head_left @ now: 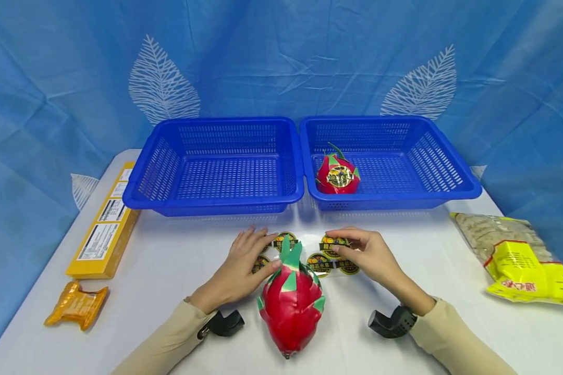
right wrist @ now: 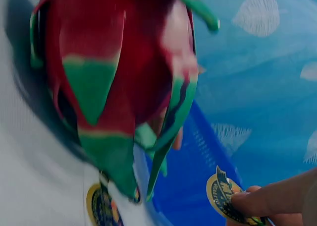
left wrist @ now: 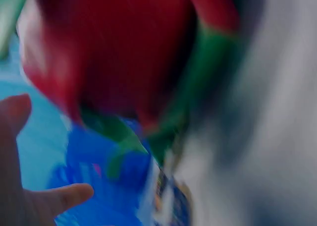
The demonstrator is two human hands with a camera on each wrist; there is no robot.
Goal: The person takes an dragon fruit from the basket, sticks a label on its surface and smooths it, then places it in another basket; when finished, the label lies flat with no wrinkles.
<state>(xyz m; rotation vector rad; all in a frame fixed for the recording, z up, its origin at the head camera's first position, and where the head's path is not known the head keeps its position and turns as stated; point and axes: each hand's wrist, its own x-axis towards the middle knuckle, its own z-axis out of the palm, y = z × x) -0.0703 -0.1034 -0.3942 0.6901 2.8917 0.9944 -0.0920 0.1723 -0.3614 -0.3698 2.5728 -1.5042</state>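
A large red dragon fruit (head_left: 291,310) with green-tipped scales lies between the hands, its leafy end pointing away. Behind it is a clear sheet of round black-and-gold stickers (head_left: 320,264). My left hand (head_left: 244,268) rests at the sheet's left side, fingers extended and thumb beside the fruit. Thumb and fingers of my right hand (head_left: 368,255) pinch a round sticker (right wrist: 220,194) by its edge, above the sheet's right part. Part of the sheet is hidden behind the fruit. In the blurred left wrist view the dragon fruit (left wrist: 124,52) hangs large over the left fingers.
Two blue baskets stand side by side at the back; the right basket (head_left: 394,198) contains a smaller stickered dragon fruit (head_left: 330,182), the left basket (head_left: 216,200) nothing. A yellow box (head_left: 103,234) and an orange packet (head_left: 77,306) lie left, a yellow-labelled bag (head_left: 521,260) right.
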